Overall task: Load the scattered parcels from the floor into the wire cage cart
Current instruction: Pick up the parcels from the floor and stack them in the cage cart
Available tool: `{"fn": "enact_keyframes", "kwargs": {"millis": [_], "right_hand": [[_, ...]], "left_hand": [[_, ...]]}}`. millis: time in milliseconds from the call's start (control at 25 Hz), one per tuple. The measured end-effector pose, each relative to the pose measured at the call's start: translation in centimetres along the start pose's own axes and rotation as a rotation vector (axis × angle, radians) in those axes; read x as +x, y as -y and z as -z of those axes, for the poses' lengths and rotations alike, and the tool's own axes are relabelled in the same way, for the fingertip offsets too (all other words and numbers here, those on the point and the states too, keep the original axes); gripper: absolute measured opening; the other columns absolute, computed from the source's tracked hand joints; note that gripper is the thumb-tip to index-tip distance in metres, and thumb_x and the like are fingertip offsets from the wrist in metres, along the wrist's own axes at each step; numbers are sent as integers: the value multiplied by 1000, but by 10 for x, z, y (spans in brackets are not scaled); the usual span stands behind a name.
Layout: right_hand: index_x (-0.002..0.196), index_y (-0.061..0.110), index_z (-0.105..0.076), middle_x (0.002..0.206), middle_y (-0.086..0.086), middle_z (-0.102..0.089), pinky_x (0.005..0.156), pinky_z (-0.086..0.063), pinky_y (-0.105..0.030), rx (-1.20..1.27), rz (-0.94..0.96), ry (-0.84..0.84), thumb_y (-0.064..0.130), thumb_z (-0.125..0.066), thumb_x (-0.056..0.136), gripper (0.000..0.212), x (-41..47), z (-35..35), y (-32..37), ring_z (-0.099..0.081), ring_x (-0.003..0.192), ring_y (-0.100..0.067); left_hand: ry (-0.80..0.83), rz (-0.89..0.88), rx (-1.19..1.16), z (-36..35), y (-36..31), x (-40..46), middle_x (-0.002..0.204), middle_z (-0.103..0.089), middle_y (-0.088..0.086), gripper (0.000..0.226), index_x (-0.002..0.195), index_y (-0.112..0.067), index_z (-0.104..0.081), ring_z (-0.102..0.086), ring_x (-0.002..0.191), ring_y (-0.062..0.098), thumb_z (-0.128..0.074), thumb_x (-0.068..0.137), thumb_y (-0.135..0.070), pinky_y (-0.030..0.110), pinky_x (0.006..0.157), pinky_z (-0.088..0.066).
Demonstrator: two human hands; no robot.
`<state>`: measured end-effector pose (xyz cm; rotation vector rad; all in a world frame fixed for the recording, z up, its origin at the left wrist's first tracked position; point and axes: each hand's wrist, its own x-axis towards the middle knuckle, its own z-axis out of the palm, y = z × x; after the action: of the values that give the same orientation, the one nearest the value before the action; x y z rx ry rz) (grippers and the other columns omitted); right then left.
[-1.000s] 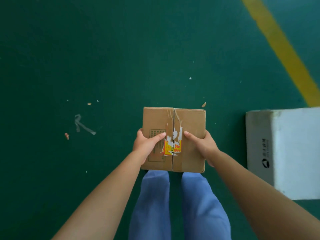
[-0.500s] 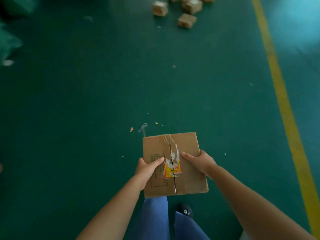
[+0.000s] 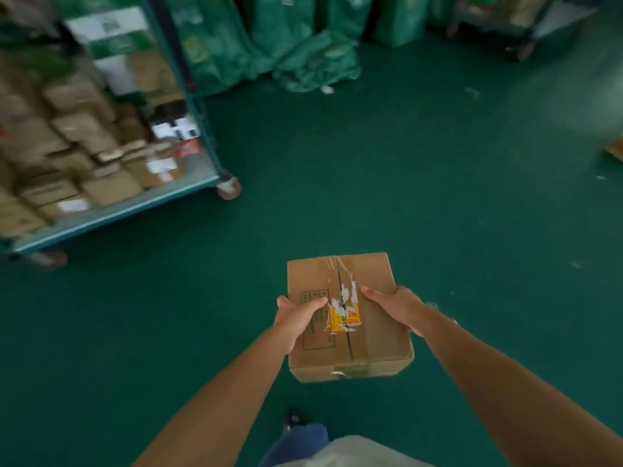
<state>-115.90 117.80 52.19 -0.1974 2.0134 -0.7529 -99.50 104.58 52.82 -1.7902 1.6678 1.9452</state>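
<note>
I carry a brown cardboard parcel [image 3: 367,318] in front of me, above the green floor. It has a taped seam and a torn yellow-and-red label on top. My left hand [image 3: 296,318] grips its left side with the thumb lying over the top. On the opposite side my right hand [image 3: 397,306] holds it the same way. The wire cage cart [image 3: 118,210], teal-framed and on castors, stands at the upper left, stacked with several cardboard parcels. It is blurred.
Green sacks [image 3: 303,45] are piled along the back wall. Another wheeled cart [image 3: 505,25] stands at the top right. A flat piece of cardboard [image 3: 615,151] lies at the right edge. Open green floor separates me from the cage cart.
My view has swung up and round from the bare floor; the cage cart and green sacks have come into sight. Both hands keep the same hold on the parcel.
</note>
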Motion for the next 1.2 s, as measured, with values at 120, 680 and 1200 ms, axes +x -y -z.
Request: {"fn": "enact_keyframes", "kwargs": {"millis": [120, 680, 1200], "right_hand": [[132, 22, -50, 120, -1, -62, 95, -49, -48, -88, 98, 92, 91, -63, 31, 123, 38, -53, 80, -62, 105, -25], [147, 18, -27, 135, -6, -51, 93, -49, -43, -207, 579, 188, 62, -59, 83, 84, 125, -200, 501, -58, 110, -28], [150, 24, -20, 125, 0, -50, 91, -47, -37, -136, 841, 329, 41, -62, 90, 75, 238, -311, 854, -54, 104, -22]], "left_hand": [[-140, 6, -101, 79, -18, 25, 129, -46, 7, 81, 136, -15, -27, -48, 114, 26, -74, 78, -46, 45, 94, -44], [-493, -272, -295, 374, -235, 162, 113, -57, -1, 59, 131, -18, -41, -57, 97, 19, -72, 82, -33, 34, 82, -46], [-771, -461, -352, 599, -453, 312, 124, -59, 0, 68, 137, -21, -40, -57, 110, 20, -76, 79, -26, 40, 97, -48]]}}
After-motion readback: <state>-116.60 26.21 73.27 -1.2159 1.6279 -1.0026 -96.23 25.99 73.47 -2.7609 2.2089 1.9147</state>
